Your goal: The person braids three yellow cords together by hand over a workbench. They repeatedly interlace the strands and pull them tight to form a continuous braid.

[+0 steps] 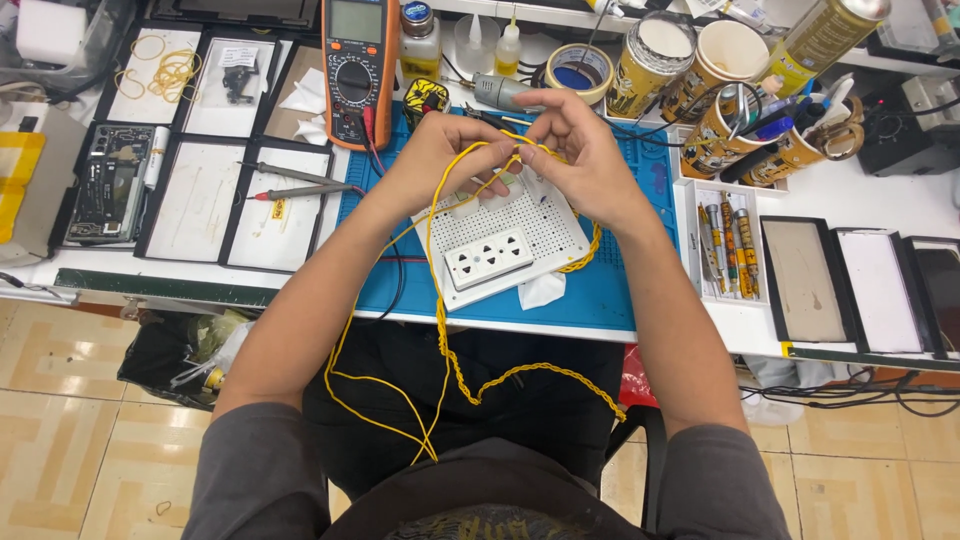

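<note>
Both my hands meet above a white perforated board (535, 222) that carries a white multi-socket outlet (489, 260). My left hand (437, 160) and my right hand (585, 150) each pinch a yellow wire (445, 330) between fingertips, close together over the board's far edge. The wire runs down over the board and off the bench, partly twisted into a braid that loops over my lap. The board rests on a blue work mat (610, 290).
An orange multimeter (358, 65) stands behind my left hand, with probes and shallow trays (195, 200) to the left. Cups of tools (700, 80), tape rolls and small bottles crowd the back. Trays with screwdriver bits and flat panels lie at right.
</note>
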